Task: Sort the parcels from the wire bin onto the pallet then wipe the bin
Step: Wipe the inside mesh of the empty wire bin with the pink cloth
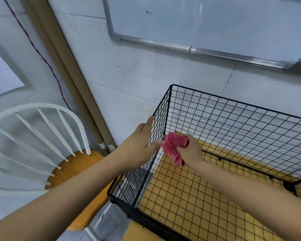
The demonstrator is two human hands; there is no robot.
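The black wire bin point(233, 119) stands open-topped at the lower right, with no parcels visible inside and a yellow wooden surface showing through its mesh floor. My left hand point(141, 136) lies flat against the outside of the bin's left wall, fingers straight. Inside the bin, my right hand point(189, 150) grips a crumpled pink cloth point(174, 145) and holds it against the inner side of that same wall near its top edge. No pallet is in view.
A white spindle-back chair point(42, 136) with a wooden seat stands at the left, close to the bin. A whiteboard point(198, 23) hangs on the wall above. Brown cardboard tubes point(68, 75) lean in the corner.
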